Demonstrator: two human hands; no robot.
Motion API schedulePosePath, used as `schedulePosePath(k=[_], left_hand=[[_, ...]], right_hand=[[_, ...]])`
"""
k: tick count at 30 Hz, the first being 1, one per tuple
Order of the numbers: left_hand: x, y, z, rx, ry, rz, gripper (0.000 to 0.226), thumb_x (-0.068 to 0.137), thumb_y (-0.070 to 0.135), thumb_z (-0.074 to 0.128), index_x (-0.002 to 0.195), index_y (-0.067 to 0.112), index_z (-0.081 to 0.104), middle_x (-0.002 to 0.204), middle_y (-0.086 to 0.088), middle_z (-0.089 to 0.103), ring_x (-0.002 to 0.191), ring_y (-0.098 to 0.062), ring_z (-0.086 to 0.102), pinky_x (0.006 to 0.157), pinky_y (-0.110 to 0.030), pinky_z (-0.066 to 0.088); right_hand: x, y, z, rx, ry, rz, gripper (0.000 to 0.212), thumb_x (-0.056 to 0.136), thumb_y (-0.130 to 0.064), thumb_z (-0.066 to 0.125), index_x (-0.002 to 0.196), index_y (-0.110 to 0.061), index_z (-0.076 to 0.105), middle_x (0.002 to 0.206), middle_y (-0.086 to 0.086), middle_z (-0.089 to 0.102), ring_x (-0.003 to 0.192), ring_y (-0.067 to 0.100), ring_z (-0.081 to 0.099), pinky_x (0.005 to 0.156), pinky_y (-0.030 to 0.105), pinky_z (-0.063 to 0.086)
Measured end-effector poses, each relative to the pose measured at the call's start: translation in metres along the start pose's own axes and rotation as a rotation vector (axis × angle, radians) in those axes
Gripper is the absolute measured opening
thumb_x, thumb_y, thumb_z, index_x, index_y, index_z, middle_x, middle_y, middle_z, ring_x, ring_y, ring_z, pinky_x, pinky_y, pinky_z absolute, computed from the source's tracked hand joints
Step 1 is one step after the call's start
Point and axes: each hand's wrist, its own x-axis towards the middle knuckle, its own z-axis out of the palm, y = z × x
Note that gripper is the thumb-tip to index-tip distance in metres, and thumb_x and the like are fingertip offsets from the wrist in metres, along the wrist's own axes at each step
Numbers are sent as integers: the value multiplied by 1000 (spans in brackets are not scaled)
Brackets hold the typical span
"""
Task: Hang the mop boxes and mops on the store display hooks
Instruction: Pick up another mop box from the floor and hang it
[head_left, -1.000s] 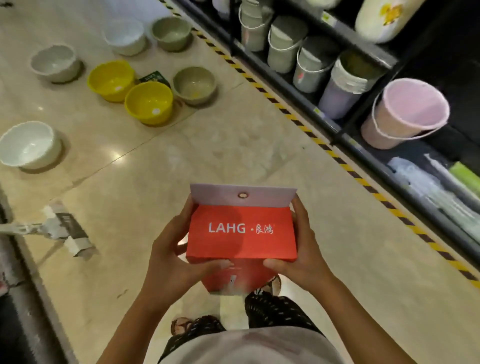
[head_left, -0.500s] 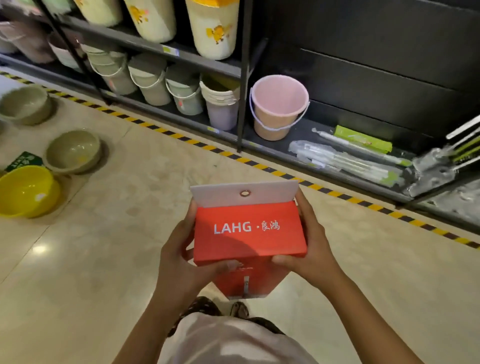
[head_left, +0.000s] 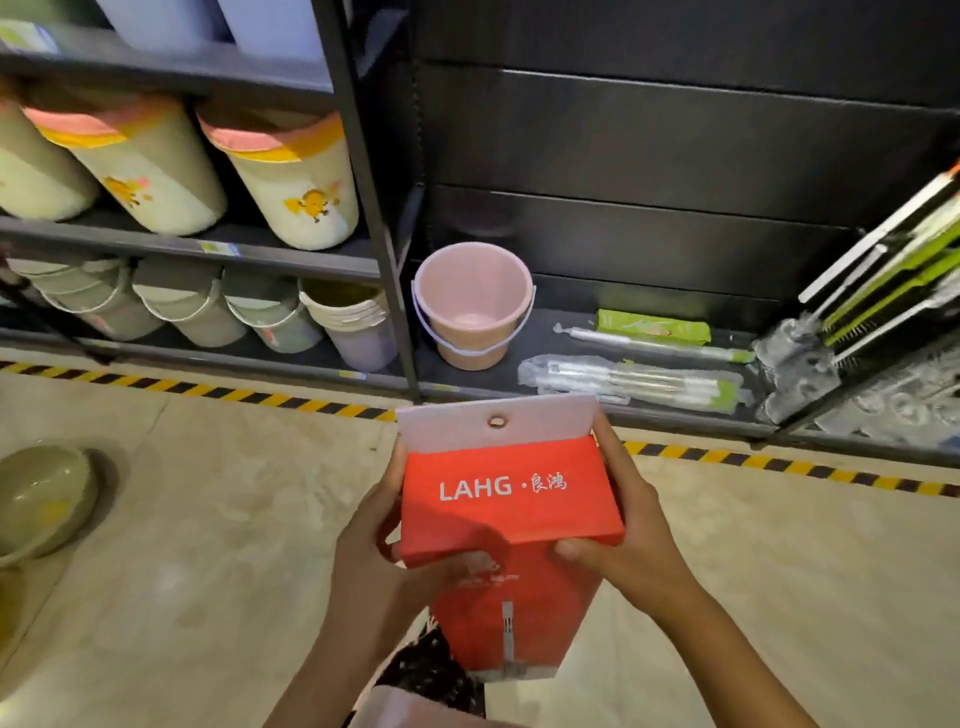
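Note:
I hold a red mop box (head_left: 506, 493) marked LAHG in front of me, its white hang tab with a small hole pointing up. My left hand (head_left: 374, 561) grips its left side, thumb across the front. My right hand (head_left: 631, 530) grips the right side, thumb on the lower edge. Wrapped mops (head_left: 634, 384) lie on the bottom shelf ahead, and more packaged mops (head_left: 883, 291) lean at the far right. The dark panel wall (head_left: 649, 156) rises above that shelf; I see no hooks on it.
A pink bucket (head_left: 474, 306) stands on the bottom shelf next to a black upright post (head_left: 374, 208). Stacked pails and tall bins fill the left shelves (head_left: 182, 244). Yellow-black tape (head_left: 249, 397) marks the floor edge. A green basin (head_left: 39, 499) sits on the floor at left.
My view has swung right and upward from the floor basins to the shelving and dark panel. The box stays in both hands, now closer to the shelf.

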Motion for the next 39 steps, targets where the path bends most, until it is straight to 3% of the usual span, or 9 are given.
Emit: schedulePosePath(k=[6, 12, 17, 22, 24, 27, 31, 35, 39], left_hand=[[136, 40, -11, -18, -116, 64, 95, 38, 37, 90, 115, 73, 49, 110, 9, 73, 101, -11, 69, 70, -23, 58], [240, 93, -12, 27, -170, 151, 89, 35, 56, 85, 105, 85, 38, 107, 37, 64, 101, 9, 63, 68, -11, 54], [305, 143, -6, -44, -160, 274, 107, 32, 72, 83, 129, 61, 39, 112, 29, 66, 103, 3, 65, 71, -12, 53], [356, 202, 5, -102, -79, 418, 103, 43, 62, 85, 135, 46, 42, 114, 23, 68, 103, -1, 67, 73, -12, 53], [374, 234, 9, -91, -35, 476, 105, 41, 67, 84, 136, 44, 45, 115, 18, 70, 104, -5, 68, 75, -13, 54], [400, 287, 17, -114, 7, 570, 97, 39, 60, 87, 130, 44, 55, 113, 12, 72, 101, -9, 70, 73, -16, 55], [427, 363, 29, -141, 11, 736, 77, 49, 45, 85, 123, 40, 64, 110, -1, 74, 100, -21, 72, 80, -34, 56], [445, 430, 32, -140, 40, 839, 55, 50, 38, 80, 105, 42, 73, 99, -1, 77, 87, -17, 74, 66, -20, 56], [458, 484, 23, -43, 73, 929, 52, 40, 41, 82, 91, 52, 73, 91, 3, 78, 80, -12, 75, 63, -14, 54]], right_hand=[[118, -32, -11, 25, 68, 7, 113, 45, -81, 77, 141, -64, 22, 133, -24, 56, 120, 8, 59, 98, 46, 52], [209, -76, -25, 37, 120, -88, 115, 50, -82, 72, 148, -53, 20, 131, -24, 58, 119, 5, 60, 93, 28, 54], [277, -123, -47, 21, 137, -221, 111, 57, -79, 71, 150, -48, 19, 132, -23, 58, 121, 7, 59, 97, 38, 52], [340, -181, -79, 59, 84, -371, 108, 60, -68, 76, 151, -43, 24, 129, -23, 62, 118, 3, 61, 94, 21, 50], [363, -209, -98, 60, 56, -449, 103, 62, -62, 77, 150, -43, 27, 130, -23, 61, 119, 1, 60, 95, 20, 49], [395, -256, -129, 82, 9, -558, 93, 66, -51, 76, 148, -43, 32, 133, -20, 60, 122, 3, 59, 101, 30, 48], [432, -323, -165, 102, -4, -717, 83, 69, -49, 73, 145, -41, 40, 131, -20, 62, 120, 1, 60, 96, 19, 50], [462, -382, -192, 106, 5, -860, 52, 76, -34, 75, 126, -38, 59, 113, -15, 72, 104, 3, 68, 82, 13, 51], [494, -427, -211, 62, -29, -974, 58, 72, -34, 77, 126, -43, 58, 109, -17, 73, 102, 2, 69, 80, 12, 52]])
